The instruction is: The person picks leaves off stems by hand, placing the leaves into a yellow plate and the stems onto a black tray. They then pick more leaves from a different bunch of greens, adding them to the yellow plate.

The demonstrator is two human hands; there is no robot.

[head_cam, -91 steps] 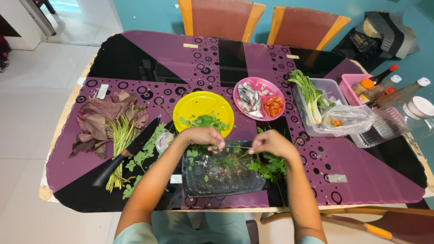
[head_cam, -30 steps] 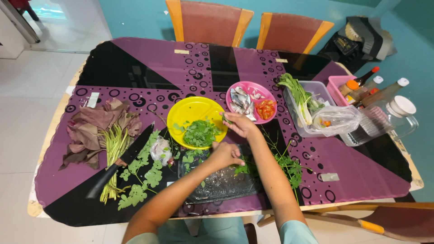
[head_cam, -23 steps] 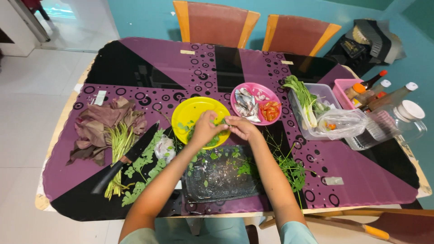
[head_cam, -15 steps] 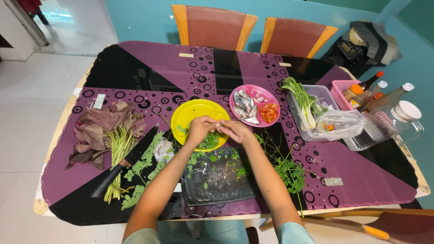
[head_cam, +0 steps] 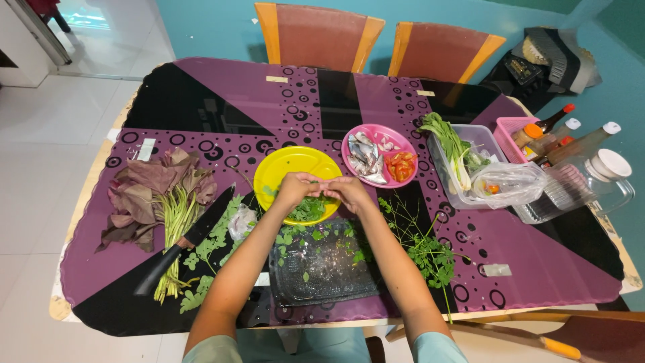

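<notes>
A black-handled kitchen knife (head_cam: 181,240) lies at the left of the purple and black patterned surface (head_cam: 222,107), beside a heap of dark reddish leaves with green stalks (head_cam: 156,195). A round pink plate of small fish and chopped tomato (head_cam: 376,155) sits toward the middle. To the right stand a clear plastic tub of leafy greens (head_cam: 463,158), a pink basket of sauce bottles (head_cam: 537,134) and a clear lidded jar (head_cam: 601,178). Two brown chairs with orange edges (head_cam: 376,37) stand at the far side.

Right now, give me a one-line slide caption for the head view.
Both hands, left hand and right hand, pinch green leaves over a yellow plate.
</notes>
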